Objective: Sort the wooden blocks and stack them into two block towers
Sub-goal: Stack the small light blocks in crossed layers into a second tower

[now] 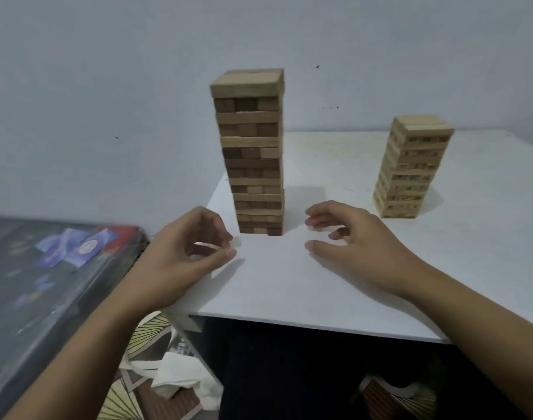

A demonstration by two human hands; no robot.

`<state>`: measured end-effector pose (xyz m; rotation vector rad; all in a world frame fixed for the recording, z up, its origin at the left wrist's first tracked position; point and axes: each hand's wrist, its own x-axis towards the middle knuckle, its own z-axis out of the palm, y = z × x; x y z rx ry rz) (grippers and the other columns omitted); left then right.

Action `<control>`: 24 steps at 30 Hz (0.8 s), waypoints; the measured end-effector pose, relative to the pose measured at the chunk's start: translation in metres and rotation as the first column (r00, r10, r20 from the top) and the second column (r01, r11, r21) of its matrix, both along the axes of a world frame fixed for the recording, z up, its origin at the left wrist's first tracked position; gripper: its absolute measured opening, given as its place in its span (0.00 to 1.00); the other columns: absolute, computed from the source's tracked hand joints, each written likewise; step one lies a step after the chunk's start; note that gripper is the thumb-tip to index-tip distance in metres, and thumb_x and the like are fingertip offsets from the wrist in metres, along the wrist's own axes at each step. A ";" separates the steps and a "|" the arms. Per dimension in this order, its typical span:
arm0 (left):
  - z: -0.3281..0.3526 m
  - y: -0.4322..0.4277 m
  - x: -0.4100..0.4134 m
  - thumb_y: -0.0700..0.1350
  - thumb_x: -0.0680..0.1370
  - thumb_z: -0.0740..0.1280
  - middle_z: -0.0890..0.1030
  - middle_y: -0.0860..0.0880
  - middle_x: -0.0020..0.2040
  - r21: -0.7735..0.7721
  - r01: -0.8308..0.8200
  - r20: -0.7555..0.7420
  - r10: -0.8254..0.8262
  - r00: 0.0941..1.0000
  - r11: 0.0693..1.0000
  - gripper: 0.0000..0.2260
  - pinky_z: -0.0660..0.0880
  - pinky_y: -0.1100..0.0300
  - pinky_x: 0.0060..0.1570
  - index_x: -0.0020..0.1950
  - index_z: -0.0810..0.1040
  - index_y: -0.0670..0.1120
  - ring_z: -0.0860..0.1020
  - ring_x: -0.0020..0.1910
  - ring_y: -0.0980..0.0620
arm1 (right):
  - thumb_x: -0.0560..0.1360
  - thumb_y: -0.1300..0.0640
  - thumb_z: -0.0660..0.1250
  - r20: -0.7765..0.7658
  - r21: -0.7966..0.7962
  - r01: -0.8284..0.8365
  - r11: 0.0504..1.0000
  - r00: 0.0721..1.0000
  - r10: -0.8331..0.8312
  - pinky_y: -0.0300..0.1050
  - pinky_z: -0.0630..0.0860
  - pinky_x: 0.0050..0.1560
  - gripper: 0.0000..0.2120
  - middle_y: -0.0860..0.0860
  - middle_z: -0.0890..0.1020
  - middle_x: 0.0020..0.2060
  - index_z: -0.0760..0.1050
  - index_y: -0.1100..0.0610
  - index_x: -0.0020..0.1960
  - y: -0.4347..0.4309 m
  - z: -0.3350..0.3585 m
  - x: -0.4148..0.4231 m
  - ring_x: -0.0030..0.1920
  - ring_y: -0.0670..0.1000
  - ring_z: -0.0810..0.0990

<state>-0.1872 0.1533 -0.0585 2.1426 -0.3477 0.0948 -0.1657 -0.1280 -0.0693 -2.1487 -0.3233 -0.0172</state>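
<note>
**A:** Where do the blocks stand?

**B:** In 2 towers on the white table [289, 283]. The tall tower [250, 153], mixed dark and light wood, rises at the centre of the frame. The short pale tower [410, 168] stands at the right, well apart from it. I see no loose block on the tabletop.

**A:** And the hands?

**B:** Both hold nothing. The left hand [180, 256] hovers at lower centre-left, just beside the tall tower's base, with fingers loosely curled and the thumb apart from them. The right hand [356, 244] is on the other side of that base, relaxed too, with nothing between its fingers.

**A:** So which step is this?

**B:** My guess is that the stacking is done or nearly done, and the hands flank the tall tower to steady or square it.

**A:** How do you do that well?

**B:** Touch it low down with flat fingertips, from both sides at once, with equal light pressure. It's tall and narrow, and some layers look slightly out of line, so a nudge from 1 side alone could tip it. Then lift both hands off slowly and together, keeping the right forearm clear of the short tower.
</note>
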 end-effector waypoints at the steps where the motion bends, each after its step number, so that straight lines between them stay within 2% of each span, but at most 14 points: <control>1: -0.002 0.002 0.006 0.48 0.71 0.76 0.84 0.51 0.53 -0.029 -0.024 -0.037 0.023 0.999 0.999 0.18 0.81 0.45 0.57 0.57 0.77 0.47 0.84 0.53 0.50 | 0.75 0.51 0.75 -0.003 -0.036 0.001 0.999 1.000 -0.001 0.38 0.75 0.60 0.23 0.38 0.81 0.60 0.74 0.44 0.68 0.003 -0.001 0.003 0.59 0.37 0.77; 3: 0.000 0.008 0.020 0.51 0.66 0.79 0.82 0.53 0.58 -0.036 -0.037 -0.101 0.033 0.994 0.999 0.29 0.82 0.47 0.56 0.64 0.73 0.51 0.84 0.53 0.51 | 0.74 0.47 0.76 -0.015 -0.098 -0.001 0.995 1.000 0.000 0.30 0.71 0.55 0.34 0.36 0.76 0.65 0.66 0.42 0.76 0.012 0.000 0.013 0.60 0.37 0.75; 5: 0.004 0.010 0.036 0.57 0.62 0.79 0.79 0.56 0.63 0.037 -0.008 -0.103 0.012 0.995 0.999 0.39 0.82 0.51 0.55 0.70 0.69 0.56 0.83 0.54 0.55 | 0.72 0.46 0.78 -0.023 -0.128 -0.019 0.992 1.000 0.016 0.28 0.68 0.52 0.42 0.37 0.75 0.67 0.61 0.43 0.80 0.018 -0.001 0.026 0.64 0.39 0.74; 8: 0.009 0.007 0.059 0.58 0.61 0.83 0.75 0.59 0.66 0.131 0.049 -0.064 -0.041 0.997 0.990 0.46 0.82 0.55 0.53 0.73 0.63 0.60 0.80 0.58 0.57 | 0.68 0.45 0.81 -0.020 -0.158 -0.050 0.986 0.999 0.048 0.28 0.67 0.53 0.49 0.37 0.75 0.68 0.58 0.44 0.81 0.025 -0.001 0.045 0.66 0.39 0.72; 12: 0.008 0.001 0.085 0.48 0.64 0.85 0.79 0.59 0.58 0.128 0.176 -0.056 -0.170 0.984 0.976 0.41 0.79 0.59 0.46 0.70 0.66 0.60 0.81 0.53 0.56 | 0.66 0.44 0.83 -0.003 -0.175 -0.050 0.983 0.999 0.050 0.33 0.68 0.58 0.52 0.40 0.76 0.68 0.57 0.44 0.81 0.029 -0.003 0.061 0.67 0.41 0.73; 14: 0.009 -0.001 0.093 0.46 0.65 0.85 0.81 0.60 0.56 0.111 0.218 -0.061 -0.213 0.975 0.970 0.41 0.80 0.57 0.47 0.70 0.67 0.61 0.82 0.53 0.55 | 0.65 0.45 0.84 0.007 -0.173 -0.046 0.984 0.999 0.048 0.30 0.68 0.56 0.52 0.40 0.76 0.66 0.58 0.44 0.81 0.028 -0.003 0.063 0.66 0.40 0.74; 16: 0.008 -0.001 0.098 0.45 0.66 0.85 0.82 0.59 0.58 0.110 0.252 -0.059 -0.247 0.967 0.961 0.40 0.82 0.54 0.51 0.69 0.67 0.63 0.81 0.57 0.53 | 0.64 0.45 0.84 0.014 -0.167 -0.042 0.985 0.999 0.045 0.29 0.68 0.56 0.53 0.39 0.75 0.67 0.57 0.44 0.81 0.027 -0.004 0.064 0.66 0.39 0.74; 19: 0.007 -0.001 0.101 0.43 0.66 0.84 0.82 0.59 0.58 0.093 0.279 -0.050 -0.275 0.960 0.956 0.37 0.81 0.56 0.52 0.67 0.68 0.65 0.81 0.58 0.53 | 0.65 0.46 0.84 -0.004 -0.150 -0.053 0.987 0.999 0.053 0.30 0.67 0.58 0.54 0.36 0.73 0.69 0.57 0.44 0.82 0.026 -0.003 0.064 0.68 0.38 0.71; 21: 0.007 -0.002 0.101 0.42 0.67 0.83 0.83 0.60 0.56 0.082 0.277 -0.040 -0.275 0.961 0.957 0.36 0.80 0.60 0.48 0.65 0.69 0.65 0.81 0.55 0.54 | 0.65 0.48 0.84 -0.026 -0.147 -0.074 0.986 0.997 0.071 0.29 0.66 0.57 0.53 0.35 0.74 0.66 0.56 0.44 0.81 0.026 -0.002 0.065 0.68 0.38 0.71; 24: 0.006 -0.002 0.101 0.41 0.67 0.83 0.83 0.59 0.55 0.074 0.273 -0.039 -0.271 0.962 0.959 0.34 0.79 0.61 0.45 0.63 0.70 0.66 0.81 0.53 0.55 | 0.66 0.48 0.83 -0.032 -0.151 -0.082 0.985 0.996 0.078 0.35 0.66 0.61 0.51 0.32 0.76 0.58 0.57 0.44 0.81 0.026 0.000 0.066 0.68 0.40 0.72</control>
